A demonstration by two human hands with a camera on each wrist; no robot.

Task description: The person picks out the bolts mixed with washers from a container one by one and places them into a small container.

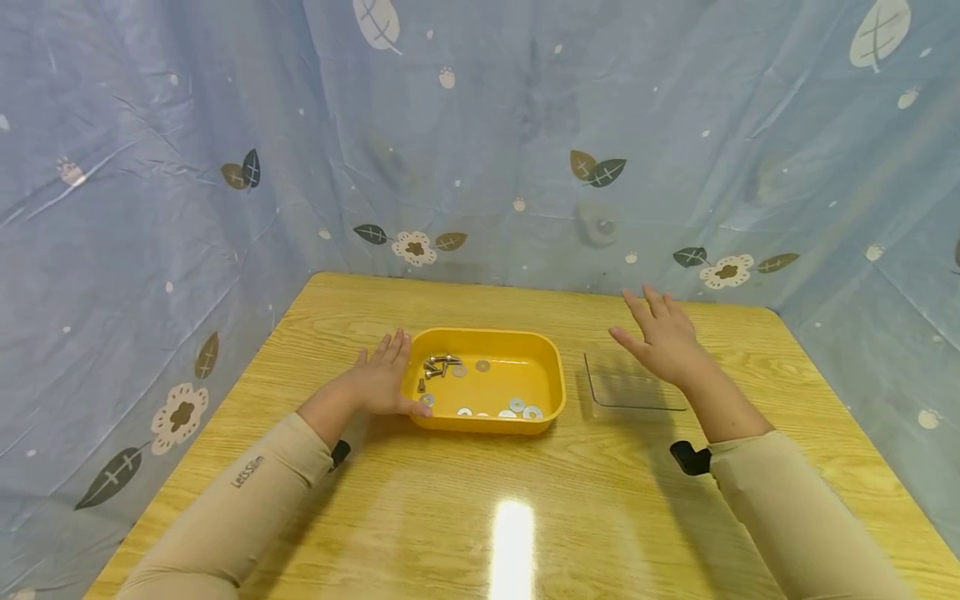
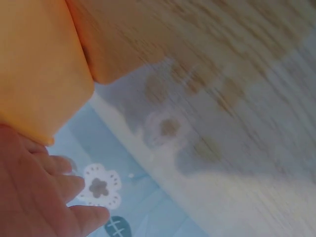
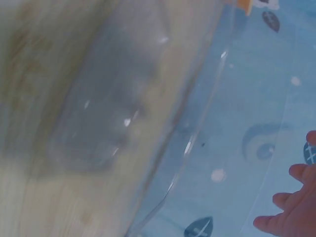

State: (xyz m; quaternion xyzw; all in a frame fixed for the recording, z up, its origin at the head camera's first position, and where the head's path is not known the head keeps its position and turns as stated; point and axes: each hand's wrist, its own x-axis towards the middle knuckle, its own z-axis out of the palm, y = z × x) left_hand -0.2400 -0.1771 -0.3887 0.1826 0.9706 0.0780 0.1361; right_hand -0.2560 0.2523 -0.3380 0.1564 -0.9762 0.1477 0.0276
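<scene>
A yellow tray (image 1: 487, 423) sits on the table with several silver bolts (image 1: 438, 367) at its left and several flat washers (image 1: 532, 412), mostly along its front. My left hand (image 1: 378, 385) lies against the tray's left end, fingers extended along the outside and thumb at the front left corner. In the left wrist view those fingers (image 2: 69, 185) show beside the yellow wall (image 2: 39, 64). Spread and holding nothing, my right hand (image 1: 663, 342) hovers over a clear, thin-edged piece (image 1: 637, 407) right of the tray. Glints mark its transparent edge (image 3: 188, 147) in the right wrist view.
The wood-grain table (image 1: 420, 508) ends at a blue leaf-and-flower curtain (image 1: 517, 125) at the back and both sides. A bright light reflection (image 1: 512, 546) lies on the table's front part. Black wrist mounts (image 1: 688, 458) stick out by the sleeves.
</scene>
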